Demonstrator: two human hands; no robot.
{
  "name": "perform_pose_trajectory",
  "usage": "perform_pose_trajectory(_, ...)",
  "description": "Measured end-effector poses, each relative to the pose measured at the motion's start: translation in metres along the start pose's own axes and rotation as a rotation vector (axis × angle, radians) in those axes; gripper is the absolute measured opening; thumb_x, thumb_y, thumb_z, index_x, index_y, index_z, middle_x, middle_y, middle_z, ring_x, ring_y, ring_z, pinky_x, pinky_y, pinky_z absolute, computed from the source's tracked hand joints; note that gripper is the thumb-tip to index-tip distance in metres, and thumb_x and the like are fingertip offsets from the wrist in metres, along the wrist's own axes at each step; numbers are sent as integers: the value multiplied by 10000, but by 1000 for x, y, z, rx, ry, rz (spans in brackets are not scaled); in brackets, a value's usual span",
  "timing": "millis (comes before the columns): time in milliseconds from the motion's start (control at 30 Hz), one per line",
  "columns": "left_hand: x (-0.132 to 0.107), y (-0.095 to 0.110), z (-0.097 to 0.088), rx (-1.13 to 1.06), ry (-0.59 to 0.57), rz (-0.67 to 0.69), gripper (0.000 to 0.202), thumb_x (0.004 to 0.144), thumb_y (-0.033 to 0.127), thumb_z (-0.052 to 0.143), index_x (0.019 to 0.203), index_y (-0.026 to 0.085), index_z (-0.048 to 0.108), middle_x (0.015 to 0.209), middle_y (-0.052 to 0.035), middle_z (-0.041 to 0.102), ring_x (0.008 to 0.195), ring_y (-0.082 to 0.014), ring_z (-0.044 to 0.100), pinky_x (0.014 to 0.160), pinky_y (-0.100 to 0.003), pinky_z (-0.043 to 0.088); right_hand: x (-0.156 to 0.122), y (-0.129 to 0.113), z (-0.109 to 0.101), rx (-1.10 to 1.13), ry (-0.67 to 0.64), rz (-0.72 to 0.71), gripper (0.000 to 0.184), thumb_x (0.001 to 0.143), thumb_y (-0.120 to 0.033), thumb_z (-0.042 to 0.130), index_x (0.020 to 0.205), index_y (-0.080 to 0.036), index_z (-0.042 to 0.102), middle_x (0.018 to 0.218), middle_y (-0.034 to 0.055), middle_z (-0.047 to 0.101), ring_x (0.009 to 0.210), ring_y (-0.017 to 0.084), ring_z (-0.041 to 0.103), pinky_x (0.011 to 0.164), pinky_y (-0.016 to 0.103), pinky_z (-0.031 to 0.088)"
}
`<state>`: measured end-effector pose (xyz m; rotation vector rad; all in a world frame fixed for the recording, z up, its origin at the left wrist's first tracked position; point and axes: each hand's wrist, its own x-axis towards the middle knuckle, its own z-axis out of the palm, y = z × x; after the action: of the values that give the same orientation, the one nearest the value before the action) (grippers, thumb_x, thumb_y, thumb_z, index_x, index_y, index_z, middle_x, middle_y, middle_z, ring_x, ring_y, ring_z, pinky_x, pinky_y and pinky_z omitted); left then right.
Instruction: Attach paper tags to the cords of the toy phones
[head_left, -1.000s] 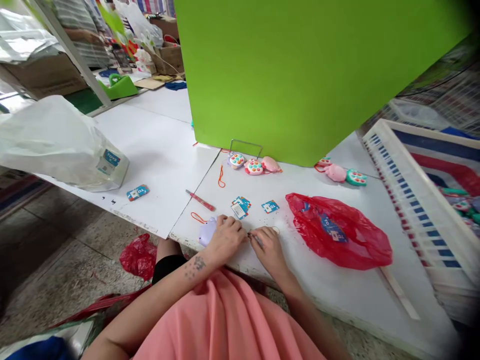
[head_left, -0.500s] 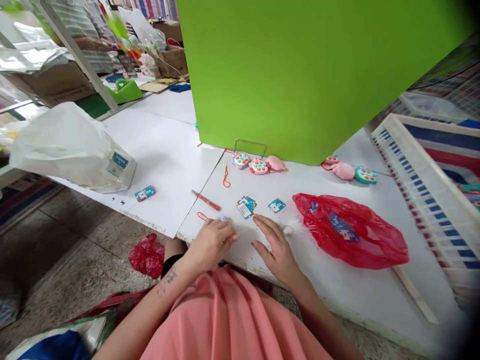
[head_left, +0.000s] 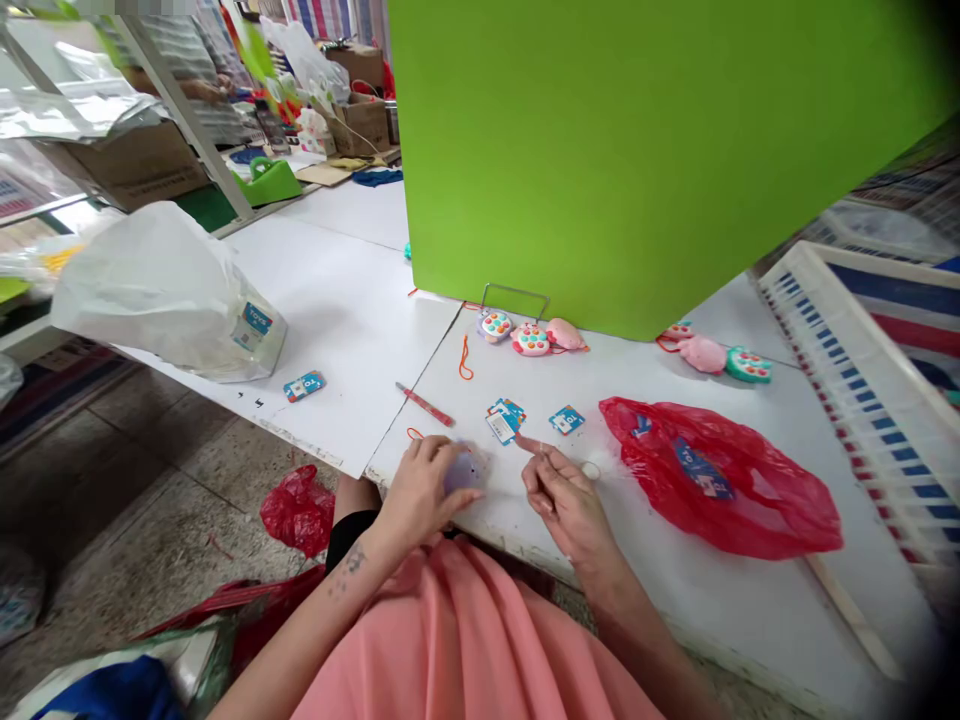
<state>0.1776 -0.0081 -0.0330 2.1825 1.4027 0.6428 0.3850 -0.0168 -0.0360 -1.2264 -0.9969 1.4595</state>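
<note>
1. Lilac plastic toy [head_left: 463, 468], small & rounded, sits on the white table [head_left: 337, 300] right at the near edge, under my left hand [head_left: 420, 490]. Orange cord loop [head_left: 414, 434] pokes out just behind my knuckles.
2. Left hand: palm down, fingers curled over the toy's left side & closed on it, wrist resting off the table edge.
3. Right hand [head_left: 566, 495]: holds nothing I can see. Index finger stretched fwd toward the blue-and-white card tags [head_left: 505, 420], other fingers loosely curled in; tip is near the tags, can't tell if touching.
4. Risk, as I judge it: toy is so close to the edge that a nudge from my left wrist could tip it off onto the floor.
5. Risk: the tags look light & lie loose; a careless sweep of my right hand could scatter them, or push one under the red plastic bag [head_left: 720, 480] just beside.
6. Risk: the cord could snag on my fingers & drag the toy w/ it.
7. Other bits: red pen-like stick [head_left: 424, 404] behind the cord, more small toys [head_left: 531, 338] along the foot of the green board [head_left: 637, 150].
</note>
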Motion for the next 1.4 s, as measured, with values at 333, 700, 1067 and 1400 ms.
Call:
perform_pose_trajectory(333,-8,-15,30,-194,-8,-273,752,728,354,664,1366,222,288,1158,-105,466,1043,-261,511,866,-423,446,16,40,17,-211,-115,10,329,851,-408,492,994,-178,677,942,81,693,794,183,631,717,321,501)
perform_pose_trajectory(700,74,-15,12,273,-34,52,226,880,264,494,1049,171,612,973,-101,588,923,-247,512,830,-377,422,20,29,-17,-267,30,-87,316,794,-370,609,1053,-201,674,812,44,667,651,136,579,609,276,484)
perform_pose_trajectory(1067,124,0,33,335,-319,231,295,786,358,630,1044,216,619,995,-63,590,943,-215,535,782,-290,444,6,15,-26,-248,58,-34,275,795,-416,619,928,-176,647,714,31,628,585,121,499,537,237,406)
perform_pose_trajectory(1400,87,-86,-66,346,50,-244,208,859,222,517,1014,146,634,971,-102,615,931,-229,544,819,-333,435,5,17,-28,-227,50,-29,277,786,-416,632,942,-188,653,768,46,644,617,135,518,558,250,413)
